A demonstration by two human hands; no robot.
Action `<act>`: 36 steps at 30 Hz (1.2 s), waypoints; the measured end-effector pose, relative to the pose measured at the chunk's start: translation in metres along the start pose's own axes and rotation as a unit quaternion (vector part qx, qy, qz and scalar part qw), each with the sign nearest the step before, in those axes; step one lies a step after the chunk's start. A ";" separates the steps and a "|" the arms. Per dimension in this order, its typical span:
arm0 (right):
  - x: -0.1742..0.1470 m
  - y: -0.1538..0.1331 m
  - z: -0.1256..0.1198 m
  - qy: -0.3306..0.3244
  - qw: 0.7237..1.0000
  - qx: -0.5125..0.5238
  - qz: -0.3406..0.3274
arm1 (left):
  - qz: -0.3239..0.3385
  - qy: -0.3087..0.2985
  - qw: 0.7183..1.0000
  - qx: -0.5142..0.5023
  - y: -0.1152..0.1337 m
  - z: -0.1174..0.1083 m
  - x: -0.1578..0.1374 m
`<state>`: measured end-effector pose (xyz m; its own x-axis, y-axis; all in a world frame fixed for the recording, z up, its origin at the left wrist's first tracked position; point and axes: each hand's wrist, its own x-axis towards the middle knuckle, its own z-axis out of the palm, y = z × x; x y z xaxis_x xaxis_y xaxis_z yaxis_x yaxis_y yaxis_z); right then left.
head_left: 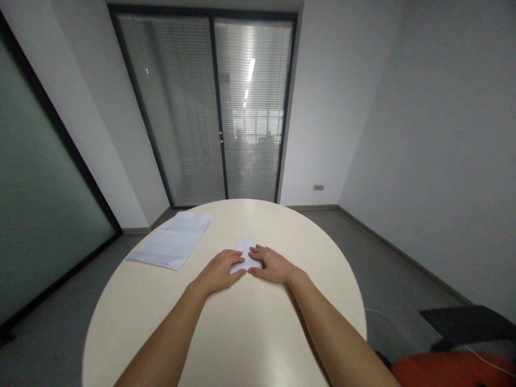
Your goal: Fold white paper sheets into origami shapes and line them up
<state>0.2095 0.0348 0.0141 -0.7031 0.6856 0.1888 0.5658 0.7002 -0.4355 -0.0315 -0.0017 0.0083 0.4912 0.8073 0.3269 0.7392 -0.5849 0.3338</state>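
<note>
A small folded white paper (244, 250) lies near the middle of a round cream table (226, 322). My left hand (221, 270) rests flat on the paper's left part, fingers pointing right. My right hand (271, 264) presses on its right part, fingertips meeting the left hand's. Both hands lie on top of the paper and most of it is hidden under them. A larger creased white sheet (172, 239) lies flat at the table's far left, apart from both hands.
Glass doors with blinds (217, 107) stand beyond the table. A glass partition (36, 204) runs along the left. A dark chair part (467, 322) and something red (451, 371) sit at the lower right, with grey floor (382, 269) around.
</note>
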 end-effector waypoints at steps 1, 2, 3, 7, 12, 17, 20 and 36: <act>0.000 0.000 0.000 0.002 1.000 0.001 -0.003 | 0.000 0.001 1.000 -0.002 0.000 0.000 0.000; 0.000 0.000 0.000 0.004 1.000 0.001 -0.005 | 0.000 0.003 1.000 -0.002 0.000 0.000 0.000; 0.000 0.000 0.000 0.007 1.000 0.001 -0.007 | -0.002 0.005 1.000 -0.003 0.000 0.000 0.000; 0.000 0.001 0.000 0.014 1.000 0.013 -0.014 | -0.017 0.011 1.000 -0.007 0.001 0.001 0.000; -0.001 0.002 0.000 0.015 0.999 0.032 0.000 | -0.032 0.009 0.999 -0.012 0.002 0.000 0.001; -0.001 0.004 0.001 0.030 0.998 0.055 0.026 | -0.045 -0.001 0.999 -0.023 0.004 -0.004 0.002; 0.000 0.005 0.002 0.047 0.997 0.050 0.031 | -0.052 -0.001 0.998 -0.034 0.006 -0.007 0.002; 0.001 0.004 -0.003 0.072 0.993 -0.003 0.094 | -0.097 -0.007 0.995 -0.008 0.003 -0.007 0.005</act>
<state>0.2121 0.0386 0.0154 -0.5165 0.8250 0.2296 0.6841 0.5588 -0.4689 -0.0305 -0.0001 0.0174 0.3469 0.9059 0.2430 0.8131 -0.4196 0.4035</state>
